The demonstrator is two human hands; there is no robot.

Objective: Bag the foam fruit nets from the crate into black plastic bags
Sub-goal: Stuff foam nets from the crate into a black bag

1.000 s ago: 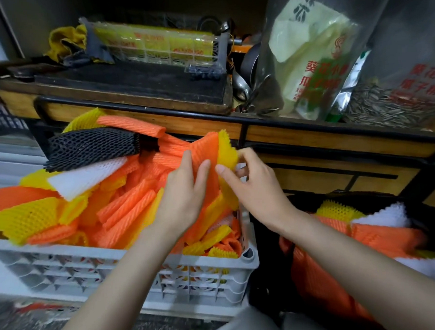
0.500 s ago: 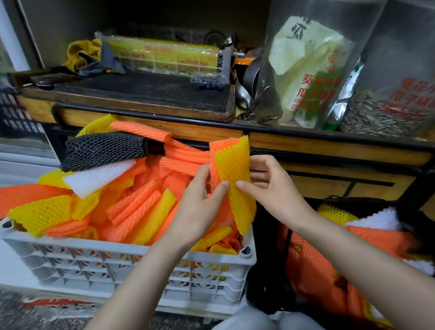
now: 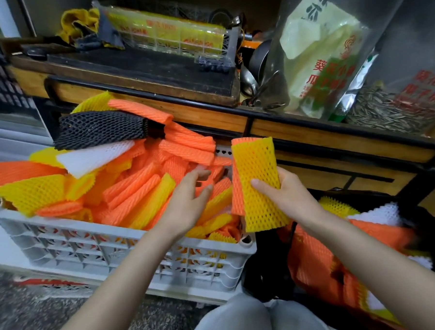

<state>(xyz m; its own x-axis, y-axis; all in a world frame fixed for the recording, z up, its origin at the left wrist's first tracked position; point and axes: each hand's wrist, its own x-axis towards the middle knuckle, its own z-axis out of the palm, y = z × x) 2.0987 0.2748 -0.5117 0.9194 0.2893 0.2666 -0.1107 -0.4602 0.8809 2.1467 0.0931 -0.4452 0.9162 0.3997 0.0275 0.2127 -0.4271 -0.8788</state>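
My right hand (image 3: 287, 195) clasping the yellow foam mesh net (image 3: 258, 177), left hand (image 3: 189, 201) loose-fingered, I'd release deep inside the black plastic bag (image 3: 267, 273).

Seed bag (image 3: 385, 110) and yellow cloth (image 3: 75, 21) sit on wooden bench (image 3: 203, 113).

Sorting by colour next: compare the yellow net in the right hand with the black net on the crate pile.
The yellow net stands upright; the black net lies flat atop the crate pile. The right hand grips the yellow net with an orange net; no hand touches the black net. Both are foam mesh sleeves.
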